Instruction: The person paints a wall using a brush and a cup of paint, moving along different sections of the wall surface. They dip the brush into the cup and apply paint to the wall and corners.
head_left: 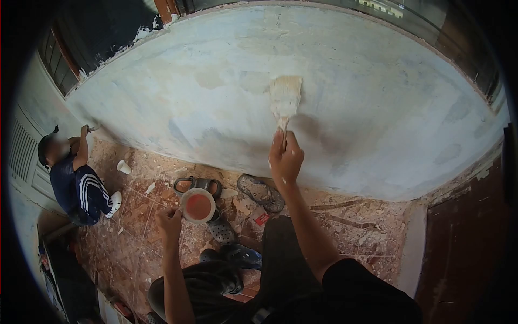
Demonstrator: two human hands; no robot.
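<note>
My right hand [286, 162] is closed round the handle of a wide paintbrush [284, 97], its pale bristles pointing up against the patchy whitish wall [216, 113]. Whitish specks mark the fingers. Low on the left, my left hand [169, 222] pinches the edge of a round, pale cup [186, 209], which I look into from above. Its inside shows reddish. Below the cup lies a grey clog [222, 229] with holes.
Crumbled plaster and flakes cover the tiled floor [145, 216]. Clogs [260, 193] lie along the wall's foot. On the left a person [75, 178] squats, one hand raised to the wall, near a white cup [124, 167]. A dark brown door [458, 248] stands right.
</note>
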